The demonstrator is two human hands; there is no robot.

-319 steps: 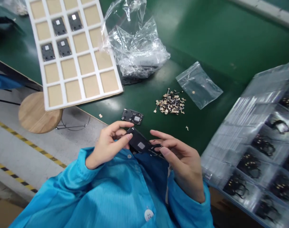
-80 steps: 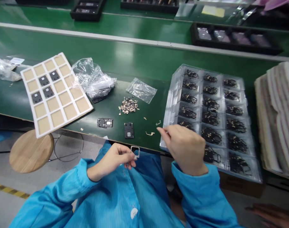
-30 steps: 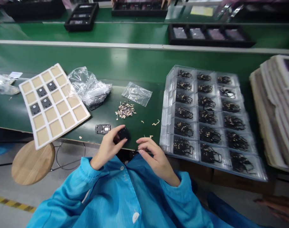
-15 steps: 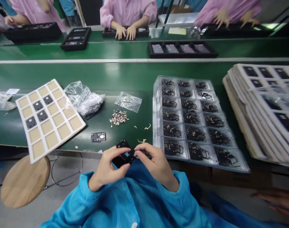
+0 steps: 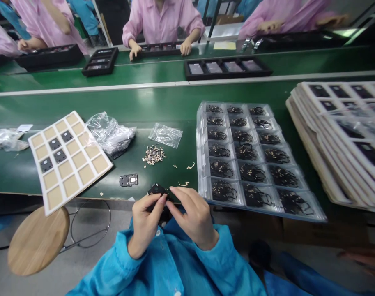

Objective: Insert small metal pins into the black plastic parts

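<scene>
Both my hands are together at the bench's near edge, holding a small black plate-like part (image 5: 158, 190). My left hand (image 5: 146, 224) grips its left side, and my right hand (image 5: 190, 218) pinches it from the right with the fingertips. My fingers hide much of the part. A second black plate (image 5: 128, 180) with a bright square window lies on the green bench (image 5: 82, 98), a short way ahead of my left hand. Small loose tan pieces (image 5: 183, 183) lie just ahead of my right hand.
To the left lies a foam sheet (image 5: 72, 185) with several black modules. Bags (image 5: 110, 133) and a pile of small parts (image 5: 153, 156) sit ahead. A clear tray (image 5: 201, 164) of black cabled parts lies right, with stacked trays (image 5: 338, 135) beyond. Co-workers sit across.
The black plate that lay on the bench is now in my hands, which have come together on it. The view has tilted up, showing more of the far bench and co-workers.
</scene>
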